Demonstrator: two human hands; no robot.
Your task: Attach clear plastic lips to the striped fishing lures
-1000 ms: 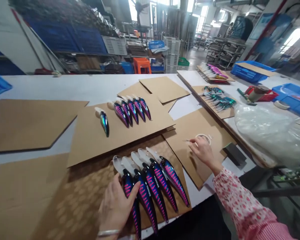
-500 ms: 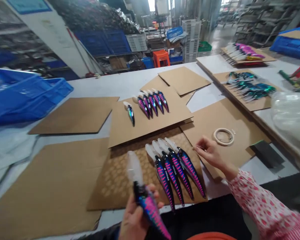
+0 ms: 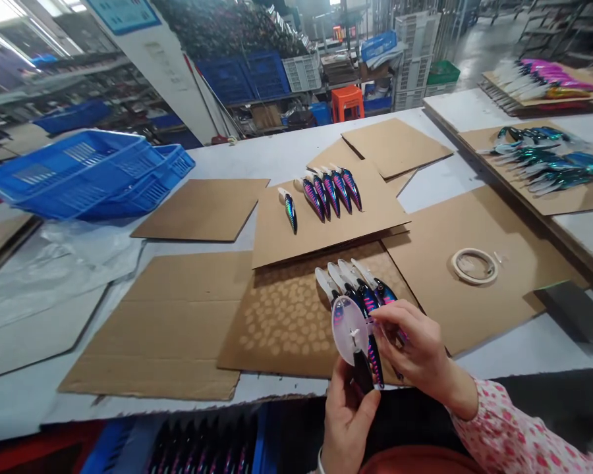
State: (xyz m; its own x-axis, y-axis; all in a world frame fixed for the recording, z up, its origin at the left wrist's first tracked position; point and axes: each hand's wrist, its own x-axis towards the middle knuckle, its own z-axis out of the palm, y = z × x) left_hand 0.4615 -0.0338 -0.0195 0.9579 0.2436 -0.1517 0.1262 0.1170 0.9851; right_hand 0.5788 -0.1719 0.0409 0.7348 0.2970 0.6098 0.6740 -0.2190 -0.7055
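Observation:
My left hand [image 3: 346, 415] is closed around a dark fishing lure [image 3: 362, 372], whose clear oval lip [image 3: 348, 332] points up and toward me. At the side of that lip, my right hand [image 3: 420, 349] pinches its thumb and index finger together. A small see-through bit shows at those fingertips, too small to name. Behind my hands, several large blue, black and pink lures [image 3: 370, 299] lie side by side on a spotted brown cardboard sheet [image 3: 281, 322]; my hands partly cover them.
Smaller lures [image 3: 331, 191] rest on another cardboard [image 3: 277, 247] farther back. A masking tape roll [image 3: 474, 266] lies to the right, near a dark block [image 3: 566, 306]. Blue crates [image 3: 79, 171] stand at left. Below the table edge, a blue bin [image 3: 261, 441] holds several lures.
My right hand has moved left from beside the tape roll to the held lure. That lure has turned, its lip now facing me. The whole view has shifted left, showing the bin below.

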